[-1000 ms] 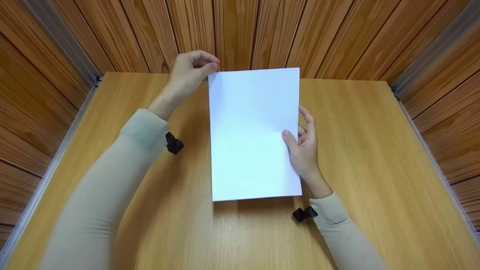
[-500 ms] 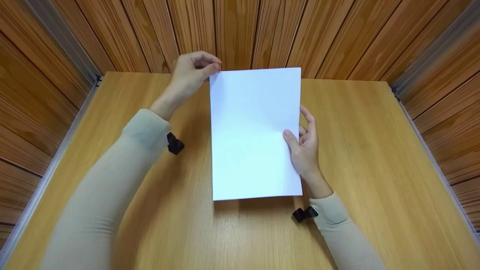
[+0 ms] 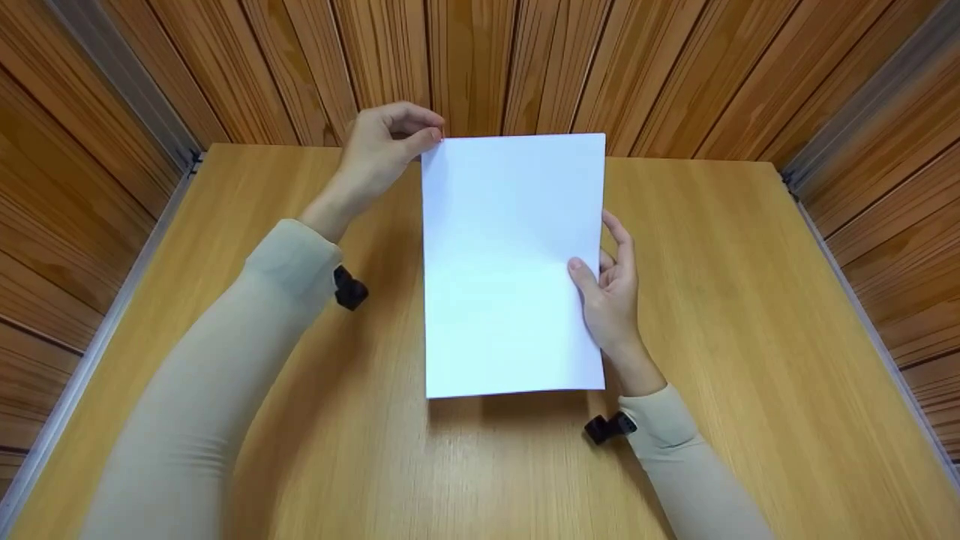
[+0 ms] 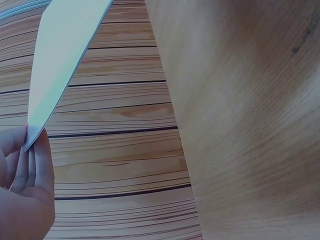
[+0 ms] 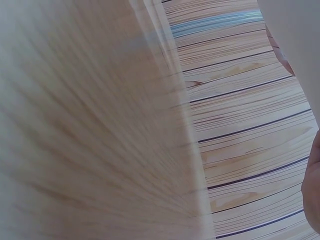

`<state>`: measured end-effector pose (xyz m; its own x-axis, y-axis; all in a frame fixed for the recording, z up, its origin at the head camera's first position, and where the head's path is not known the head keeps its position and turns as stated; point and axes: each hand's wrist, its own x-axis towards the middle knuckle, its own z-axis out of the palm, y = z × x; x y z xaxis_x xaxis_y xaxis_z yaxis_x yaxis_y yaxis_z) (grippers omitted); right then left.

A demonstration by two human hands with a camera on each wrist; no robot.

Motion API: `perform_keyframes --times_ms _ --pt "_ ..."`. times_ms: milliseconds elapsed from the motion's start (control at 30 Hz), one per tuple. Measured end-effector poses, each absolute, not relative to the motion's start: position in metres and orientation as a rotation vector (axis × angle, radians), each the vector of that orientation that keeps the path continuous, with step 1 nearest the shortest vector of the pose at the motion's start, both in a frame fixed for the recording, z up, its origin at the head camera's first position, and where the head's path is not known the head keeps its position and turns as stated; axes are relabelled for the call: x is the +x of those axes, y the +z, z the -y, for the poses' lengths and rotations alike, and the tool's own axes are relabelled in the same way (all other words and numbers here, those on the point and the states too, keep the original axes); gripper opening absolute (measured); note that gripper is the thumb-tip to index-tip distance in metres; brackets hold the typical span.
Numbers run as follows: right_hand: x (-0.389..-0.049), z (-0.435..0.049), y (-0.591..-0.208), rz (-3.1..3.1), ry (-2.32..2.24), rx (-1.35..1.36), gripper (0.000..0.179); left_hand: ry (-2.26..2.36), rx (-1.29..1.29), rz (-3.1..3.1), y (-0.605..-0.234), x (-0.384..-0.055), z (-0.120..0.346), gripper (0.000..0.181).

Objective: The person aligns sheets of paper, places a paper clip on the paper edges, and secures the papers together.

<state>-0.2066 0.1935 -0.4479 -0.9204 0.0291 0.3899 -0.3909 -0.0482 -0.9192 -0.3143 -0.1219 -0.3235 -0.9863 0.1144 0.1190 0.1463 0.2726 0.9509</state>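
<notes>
A blank white sheet or thin stack of paper (image 3: pixel 510 262) is held upright lengthwise above the table, its shadow falling below its lower edge. My left hand (image 3: pixel 379 154) pinches its top left corner between thumb and fingers; a tiny red bit shows at those fingertips, too small to identify. In the left wrist view, the paper (image 4: pixel 62 55) narrows down to the corner in the hand (image 4: pixel 30 185). My right hand (image 3: pixel 611 300) grips the right edge, thumb on the front and fingers partly hidden behind. The right wrist view catches only part of that hand (image 5: pixel 312 185).
A light wooden table (image 3: pixel 735 315) spreads beneath both arms. Wood-plank panels (image 3: pixel 472 67) rise behind it and at both sides, with metal rails (image 3: pixel 161 217) along the side edges. Small black cameras (image 3: pixel 350 287) sit at the wrists.
The paper has shifted very slightly to the right and its lower edge a touch upward. My left hand has moved a little right with it; both holds stay the same.
</notes>
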Motion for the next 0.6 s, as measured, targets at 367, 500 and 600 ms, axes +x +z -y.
perform_keyframes --times_ms 367,500,600 --pt "-0.2076 -0.1955 -0.4482 1.933 2.051 0.380 0.066 -1.812 -0.373 2.494 -0.3282 -0.3121 0.1254 0.024" --pt "-0.2082 -0.1959 -0.4481 1.940 2.042 0.378 0.067 -1.801 -0.420 2.484 -0.3300 -0.3111 0.1260 0.027" --pt "-0.2084 -0.1958 -0.4486 1.939 2.043 0.383 0.067 -1.804 -0.433 2.469 -0.3312 -0.3104 0.1260 0.027"
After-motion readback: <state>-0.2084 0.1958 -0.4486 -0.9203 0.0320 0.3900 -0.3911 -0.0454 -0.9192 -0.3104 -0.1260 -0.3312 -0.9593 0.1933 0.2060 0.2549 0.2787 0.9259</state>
